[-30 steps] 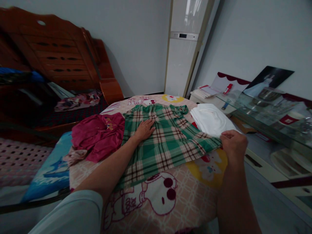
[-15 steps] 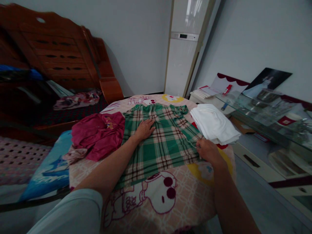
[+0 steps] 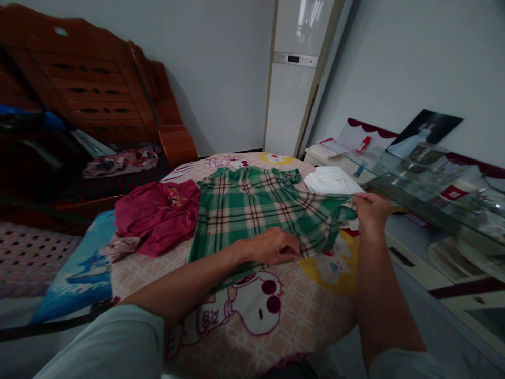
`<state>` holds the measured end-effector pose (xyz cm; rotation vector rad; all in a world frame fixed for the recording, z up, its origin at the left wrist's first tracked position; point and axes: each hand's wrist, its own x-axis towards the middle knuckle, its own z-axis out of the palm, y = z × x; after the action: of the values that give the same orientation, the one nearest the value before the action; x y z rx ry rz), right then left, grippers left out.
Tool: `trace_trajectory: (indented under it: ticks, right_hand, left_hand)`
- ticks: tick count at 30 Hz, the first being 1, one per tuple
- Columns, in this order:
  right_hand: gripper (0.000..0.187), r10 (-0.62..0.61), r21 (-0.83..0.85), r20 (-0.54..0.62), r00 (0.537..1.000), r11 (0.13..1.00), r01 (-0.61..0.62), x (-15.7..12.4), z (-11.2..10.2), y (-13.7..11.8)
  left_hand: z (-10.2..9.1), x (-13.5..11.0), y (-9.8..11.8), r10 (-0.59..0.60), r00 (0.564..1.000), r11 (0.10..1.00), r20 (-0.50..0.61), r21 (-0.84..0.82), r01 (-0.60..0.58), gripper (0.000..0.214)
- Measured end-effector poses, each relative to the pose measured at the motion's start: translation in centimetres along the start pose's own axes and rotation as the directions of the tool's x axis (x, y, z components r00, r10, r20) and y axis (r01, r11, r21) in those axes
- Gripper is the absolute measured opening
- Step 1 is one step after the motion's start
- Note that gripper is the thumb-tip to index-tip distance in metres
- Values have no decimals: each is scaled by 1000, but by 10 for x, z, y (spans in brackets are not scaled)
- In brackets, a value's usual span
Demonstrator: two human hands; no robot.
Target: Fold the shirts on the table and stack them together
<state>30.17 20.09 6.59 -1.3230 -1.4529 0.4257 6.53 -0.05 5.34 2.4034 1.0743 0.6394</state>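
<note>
A green plaid shirt (image 3: pixel 252 210) lies spread on the round table, its collar end toward the far side. My right hand (image 3: pixel 371 210) pinches a sleeve and pulls it out to the right, so the cloth there is stretched and lifted, partly covering the stack of folded white cloth (image 3: pixel 331 180). Low on the shirt, near its right side, my left hand (image 3: pixel 276 246) is closed with curled fingers on the fabric; its fingertips are partly hidden. Left of the shirt rests a crumpled dark pink garment (image 3: pixel 161 218), touching its edge.
A patterned cloth (image 3: pixel 307 316) covers the table. A glass shelf (image 3: pixel 426 195) with glassware stands close to the right hand. To the left are a wooden bench (image 3: pixel 87 95) and a blue cushion (image 3: pixel 84 273). A tall white cabinet-like unit (image 3: pixel 290 100) stands behind.
My right hand has moved right and up, drawing the sleeve outward over the white stack. My left hand has slid from the shirt's middle toward its lower right and curled closed.
</note>
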Motion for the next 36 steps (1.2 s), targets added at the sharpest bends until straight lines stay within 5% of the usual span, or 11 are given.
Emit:
trace_trajectory:
  ticks: [3, 6, 8, 10, 12, 15, 20, 25, 28, 32, 36]
  right_hand:
    - [23, 42, -140, -161, 986, 988, -65, 21, -13, 4]
    - [27, -123, -354, -202, 972, 934, 44, 8, -20, -2]
    - [22, -199, -293, -74, 977, 941, 170, -15, -17, -14]
    - [21, -182, -55, 247, 952, 978, 202, -42, -10, -29]
    - [25, -150, 126, 663, 733, 988, 88, -64, -5, -42]
    - [27, -166, 187, 923, 347, 982, -27, -87, 0, -51]
    - [18, -97, 92, 993, 73, 994, 67, -104, 3, -49]
    - [14, -222, 107, 966, 135, 813, 572, -123, 11, -47]
    - [14, -273, 76, 948, 164, 695, 715, -134, 17, -44]
    - [15, -280, 80, 945, 170, 699, 711, -132, 19, -44]
    - [10, -200, 162, 979, 41, 882, 442, -114, 5, -48]
  left_hand:
    - [18, 1, 0, -65, 996, 984, 55, 171, 55, 22]
    - [24, 0, -7, -134, 989, 958, 60, 262, 114, 15]
    - [26, 1, -8, -135, 990, 957, 41, 264, 120, 3]
    - [28, 2, -10, -137, 991, 966, 4, 222, 133, 8]
    - [28, 3, -13, -174, 984, 979, -33, 105, 176, 10]
    - [25, 1, -27, -350, 935, 906, -56, -276, 322, 5]
    - [14, -3, -48, -602, 794, 601, -85, -703, 380, 8]
    - [13, -3, -48, -625, 778, 536, -68, -762, 364, 11]
    - [15, -3, -47, -621, 781, 528, -62, -770, 359, 12]
    - [14, -3, -47, -628, 775, 518, -68, -780, 351, 15]
    - [12, -3, -44, -610, 789, 533, -79, -777, 335, 16]
